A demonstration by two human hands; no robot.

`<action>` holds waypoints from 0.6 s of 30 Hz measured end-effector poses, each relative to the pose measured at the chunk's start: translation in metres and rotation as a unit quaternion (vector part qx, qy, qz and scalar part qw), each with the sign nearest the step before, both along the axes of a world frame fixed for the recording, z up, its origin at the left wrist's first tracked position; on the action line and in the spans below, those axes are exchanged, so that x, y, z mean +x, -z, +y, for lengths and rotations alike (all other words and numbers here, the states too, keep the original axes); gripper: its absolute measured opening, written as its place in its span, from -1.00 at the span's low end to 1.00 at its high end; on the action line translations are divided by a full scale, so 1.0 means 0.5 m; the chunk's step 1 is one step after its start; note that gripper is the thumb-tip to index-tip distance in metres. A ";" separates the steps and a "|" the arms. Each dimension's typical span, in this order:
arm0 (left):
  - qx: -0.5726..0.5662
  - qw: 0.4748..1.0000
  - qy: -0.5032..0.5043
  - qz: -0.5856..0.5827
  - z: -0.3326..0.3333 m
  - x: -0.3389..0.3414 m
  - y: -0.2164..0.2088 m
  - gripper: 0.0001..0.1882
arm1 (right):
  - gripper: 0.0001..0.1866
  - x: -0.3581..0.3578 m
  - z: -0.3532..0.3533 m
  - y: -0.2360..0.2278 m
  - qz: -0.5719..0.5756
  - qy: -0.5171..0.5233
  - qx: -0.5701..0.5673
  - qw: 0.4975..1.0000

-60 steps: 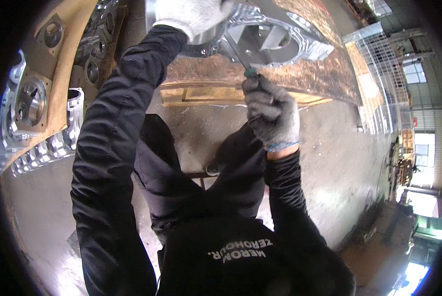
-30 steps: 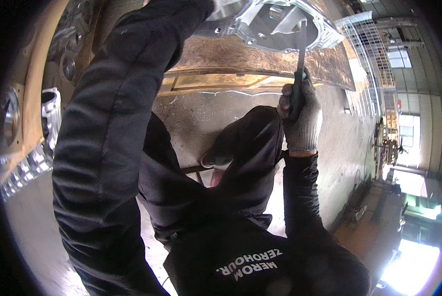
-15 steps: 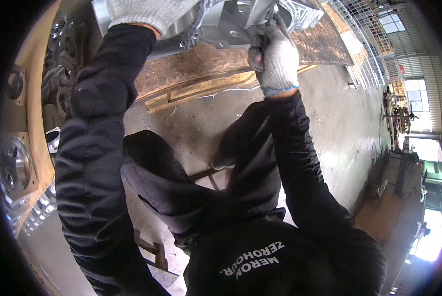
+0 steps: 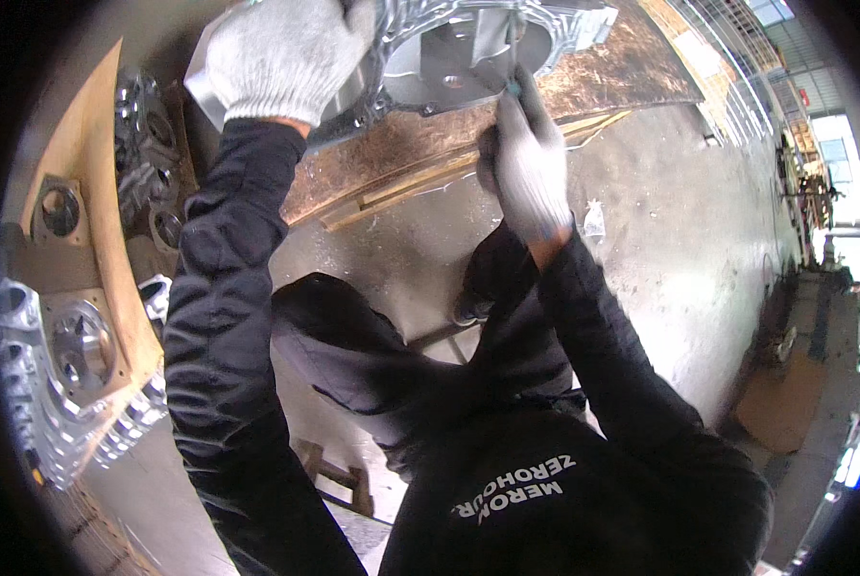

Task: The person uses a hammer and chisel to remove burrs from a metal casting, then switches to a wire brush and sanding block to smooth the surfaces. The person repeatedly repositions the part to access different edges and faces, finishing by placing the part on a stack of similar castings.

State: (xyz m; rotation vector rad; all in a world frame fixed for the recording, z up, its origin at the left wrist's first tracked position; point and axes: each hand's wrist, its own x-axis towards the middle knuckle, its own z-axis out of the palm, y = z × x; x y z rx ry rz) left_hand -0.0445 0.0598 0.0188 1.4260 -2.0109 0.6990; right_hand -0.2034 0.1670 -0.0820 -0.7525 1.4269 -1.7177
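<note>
A silver metal casting (image 4: 416, 91) with a large round opening lies at the top of the head view. My left hand (image 4: 281, 62), in a white knit glove, grips its left part; the fingertips are partly hidden. My right hand (image 4: 531, 173), gloved the same way, is closed around a slim tool (image 4: 513, 84) with a greenish part by the fingers. The thin shaft of this tool points away from me, into the casting's opening at the near right rim. Its exact kind is too small to tell.
The casting rests on a worn wooden board (image 4: 632, 67) with a timber edge. To my left, more metal castings (image 4: 84, 346) lie stacked with brown sheets (image 4: 108, 192) between them. A wire mesh cage (image 4: 718, 67) stands at the far right. Below is a concrete floor (image 4: 641, 221).
The view has shifted, so more of my left hand and the stacked castings show. Against the casting, my right hand has come back toward me, and the round opening is more exposed.
</note>
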 end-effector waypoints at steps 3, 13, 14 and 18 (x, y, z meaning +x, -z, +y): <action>-0.045 0.995 0.086 0.012 -0.073 -0.011 0.058 -0.53 | -0.41 -0.042 -0.053 -0.022 0.056 0.023 -0.032 0.998; -0.059 0.991 0.122 0.018 -0.092 -0.004 0.064 -0.55 | -0.44 -0.046 -0.013 -0.043 0.001 0.004 0.027 1.000; -0.058 0.989 0.131 0.027 -0.077 -0.008 0.069 -0.55 | -0.44 -0.047 0.013 -0.053 0.015 -0.003 0.039 0.999; -0.096 0.981 0.164 0.035 -0.099 0.005 0.077 -0.56 | -0.44 -0.026 0.035 -0.032 0.047 0.015 0.058 0.997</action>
